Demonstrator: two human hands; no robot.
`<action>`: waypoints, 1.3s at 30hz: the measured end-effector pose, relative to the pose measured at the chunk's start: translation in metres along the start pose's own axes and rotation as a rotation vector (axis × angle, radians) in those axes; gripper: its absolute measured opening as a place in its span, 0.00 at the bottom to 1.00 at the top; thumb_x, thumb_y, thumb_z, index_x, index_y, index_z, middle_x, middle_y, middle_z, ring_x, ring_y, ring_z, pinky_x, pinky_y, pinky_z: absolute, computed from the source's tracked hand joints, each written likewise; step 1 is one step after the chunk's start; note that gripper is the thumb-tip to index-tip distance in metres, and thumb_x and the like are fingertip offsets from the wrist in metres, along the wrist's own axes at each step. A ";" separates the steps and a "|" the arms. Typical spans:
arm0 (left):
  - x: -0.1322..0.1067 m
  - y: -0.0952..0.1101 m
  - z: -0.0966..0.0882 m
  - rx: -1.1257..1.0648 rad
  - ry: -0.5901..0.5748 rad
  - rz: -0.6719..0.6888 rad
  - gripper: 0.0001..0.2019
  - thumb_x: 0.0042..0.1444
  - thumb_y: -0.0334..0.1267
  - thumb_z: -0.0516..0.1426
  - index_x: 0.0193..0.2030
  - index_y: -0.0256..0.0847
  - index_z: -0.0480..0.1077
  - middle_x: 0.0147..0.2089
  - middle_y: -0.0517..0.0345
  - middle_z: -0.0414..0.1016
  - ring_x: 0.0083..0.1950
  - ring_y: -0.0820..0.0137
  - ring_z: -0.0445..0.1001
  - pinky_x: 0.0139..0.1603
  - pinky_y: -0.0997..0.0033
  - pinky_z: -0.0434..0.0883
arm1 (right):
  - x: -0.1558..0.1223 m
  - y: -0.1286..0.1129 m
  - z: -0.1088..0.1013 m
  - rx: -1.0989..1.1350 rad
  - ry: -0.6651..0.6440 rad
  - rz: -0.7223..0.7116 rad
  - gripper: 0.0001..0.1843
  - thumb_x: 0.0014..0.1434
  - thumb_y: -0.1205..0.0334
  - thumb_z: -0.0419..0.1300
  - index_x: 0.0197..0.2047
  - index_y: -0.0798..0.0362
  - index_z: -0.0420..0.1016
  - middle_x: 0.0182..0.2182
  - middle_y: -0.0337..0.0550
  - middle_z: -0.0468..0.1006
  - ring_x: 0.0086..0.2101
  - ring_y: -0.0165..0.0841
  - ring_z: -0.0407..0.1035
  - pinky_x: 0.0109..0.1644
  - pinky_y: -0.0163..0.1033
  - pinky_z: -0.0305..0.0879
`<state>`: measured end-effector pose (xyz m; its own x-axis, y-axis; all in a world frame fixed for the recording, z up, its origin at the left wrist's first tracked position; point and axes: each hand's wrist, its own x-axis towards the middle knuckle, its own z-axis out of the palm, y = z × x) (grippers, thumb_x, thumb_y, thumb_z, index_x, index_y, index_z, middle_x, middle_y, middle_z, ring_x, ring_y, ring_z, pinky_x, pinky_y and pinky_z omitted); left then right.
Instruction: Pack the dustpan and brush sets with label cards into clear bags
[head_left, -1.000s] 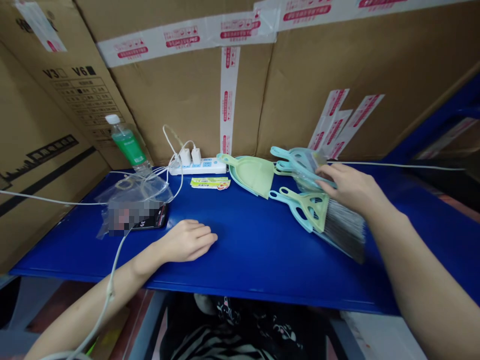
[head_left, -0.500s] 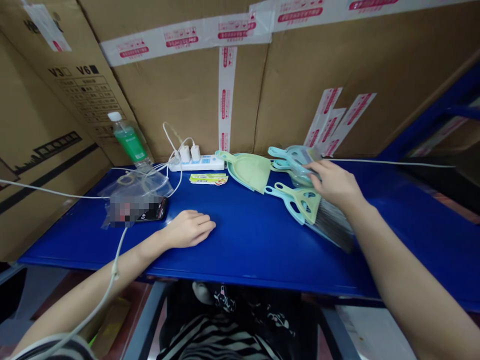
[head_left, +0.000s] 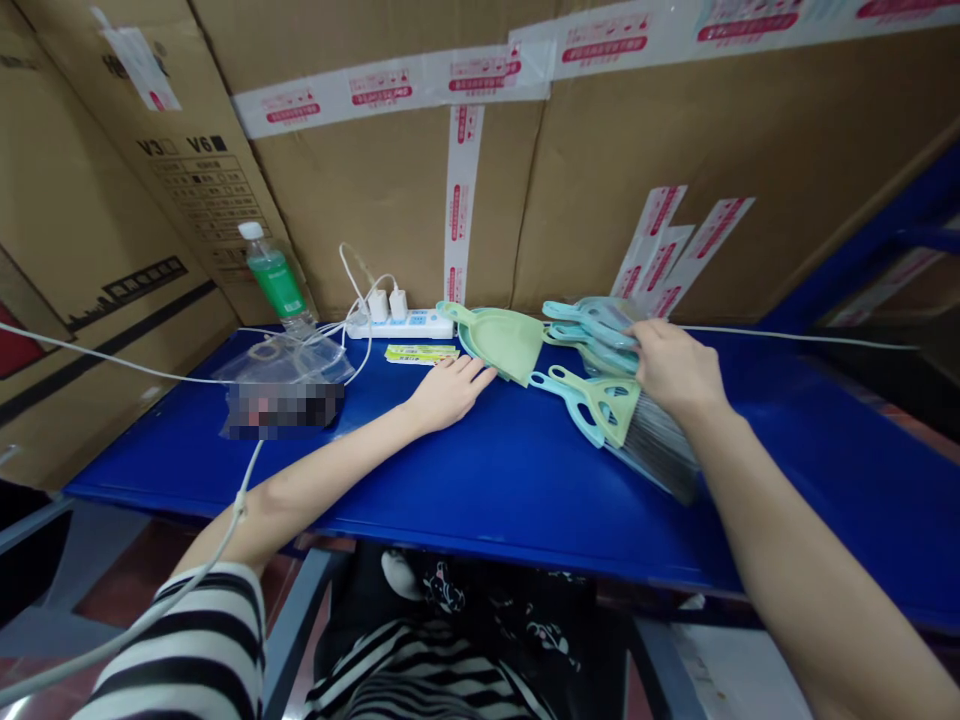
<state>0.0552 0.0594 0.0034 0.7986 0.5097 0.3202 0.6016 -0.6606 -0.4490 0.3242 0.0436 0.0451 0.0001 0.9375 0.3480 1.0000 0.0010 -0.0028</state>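
Observation:
My left hand (head_left: 450,392) reaches over the blue table with its fingers stretched out, the tips at the near edge of a pale green dustpan (head_left: 504,340). A light blue dustpan lies under the green one. At the back right, my right hand (head_left: 681,370) is closed on the right end of a light blue hand brush (head_left: 600,312), the top one of a stack partly in clear plastic. My fingers hide that end. Below lies a pale green hand brush (head_left: 606,402) with grey bristles (head_left: 660,448), on top of light blue pieces.
A white power strip (head_left: 420,325) with plugged-in chargers stands against the cardboard wall (head_left: 375,200). Left of it are a bottle with a green label (head_left: 279,285), white cables and a clear plastic bag (head_left: 247,372). A yellow-green packet (head_left: 421,354) lies before the strip.
My left hand has moved right and forward from the table's middle to the green dustpan, its fingers straightening. My right hand stays at the blue brushes; the top one sits slightly lower.

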 end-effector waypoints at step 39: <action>-0.015 -0.014 -0.004 0.045 0.191 0.147 0.11 0.64 0.26 0.47 0.38 0.37 0.70 0.31 0.56 0.71 0.33 0.70 0.69 0.30 0.71 0.63 | 0.004 -0.004 0.029 0.116 0.231 -0.539 0.15 0.61 0.58 0.51 0.40 0.51 0.78 0.34 0.52 0.74 0.39 0.46 0.65 0.42 0.50 0.63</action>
<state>0.0354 0.0588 0.0080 0.8686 0.2937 0.3992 0.4812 -0.6925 -0.5375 0.3201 0.0570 0.0190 -0.4935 0.6942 0.5240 0.8525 0.5055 0.1332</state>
